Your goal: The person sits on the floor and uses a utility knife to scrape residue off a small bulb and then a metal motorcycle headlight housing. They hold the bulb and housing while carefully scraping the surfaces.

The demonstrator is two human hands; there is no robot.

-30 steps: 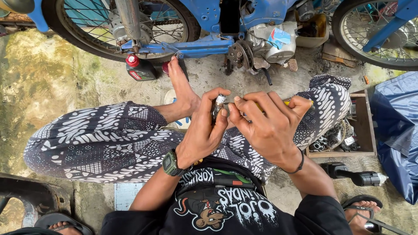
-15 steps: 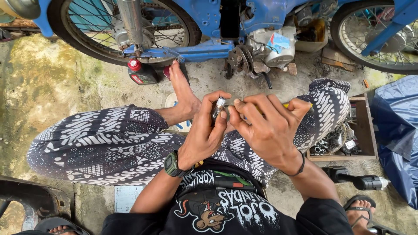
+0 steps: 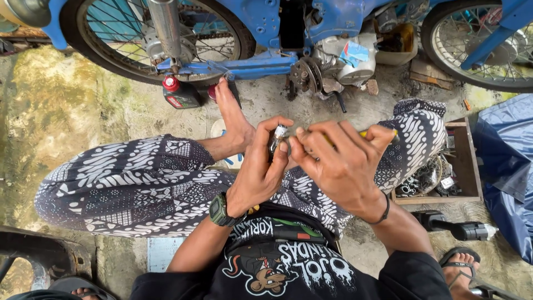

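Note:
My left hand (image 3: 260,169) pinches a small metal part with a white tip (image 3: 277,136) above my crossed legs in patterned trousers. My right hand (image 3: 344,164) is closed around a yellow-handled tool (image 3: 371,133) whose tip meets the small part. Both hands touch each other at the fingertips. A dark watch sits on my left wrist, a thin black band on my right wrist. Most of the tool's shaft is hidden under my right fingers.
A blue motorbike (image 3: 311,28) stands ahead, engine (image 3: 347,58) exposed, wheels at left (image 3: 150,39) and right (image 3: 477,44). A dark oil bottle with a red cap (image 3: 179,93) sits by my foot. A wooden tray of parts (image 3: 444,172) lies right, beside a blue tarp (image 3: 508,166).
My hands stay together on the small part; the right fingers have shifted slightly along the tool. The view has tilted a little, nothing else moved.

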